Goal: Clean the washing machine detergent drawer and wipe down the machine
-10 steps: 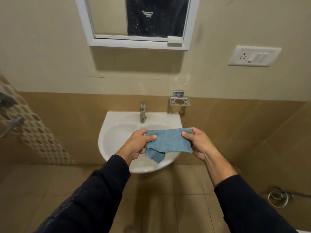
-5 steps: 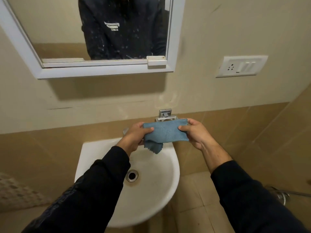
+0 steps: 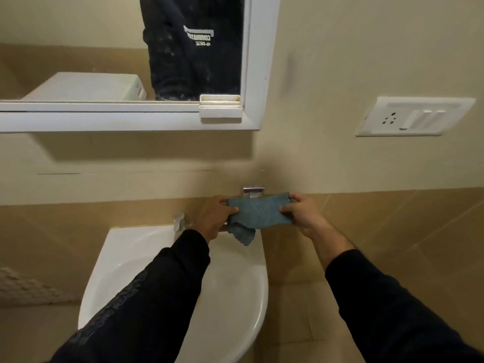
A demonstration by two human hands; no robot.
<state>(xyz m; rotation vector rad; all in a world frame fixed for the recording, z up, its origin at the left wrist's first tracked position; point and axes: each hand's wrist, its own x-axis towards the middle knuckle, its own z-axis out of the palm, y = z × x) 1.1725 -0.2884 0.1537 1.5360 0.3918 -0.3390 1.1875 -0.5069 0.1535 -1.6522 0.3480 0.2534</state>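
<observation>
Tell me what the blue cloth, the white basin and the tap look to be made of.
Blue cloth: seemingly microfibre, matt with a fine nap, hanging limp between the left hand and right hand.
White basin: probably glazed ceramic, glossy with soft highlights along its rim.
Tap: apparently chromed metal, bright and mirror-like.

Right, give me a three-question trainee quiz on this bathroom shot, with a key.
1. True or false: both hands hold the blue cloth.
2. What is mounted on the wall to the right of the mirror? A) a towel rail B) a socket and switch plate C) a soap dispenser
3. Fill in: a loose corner of the cloth hangs down over the white ____.

Key
1. True: the left hand and right hand each pinch one end, with the cloth stretched between them.
2. B, the socket and switch plate.
3. Sink.
</observation>
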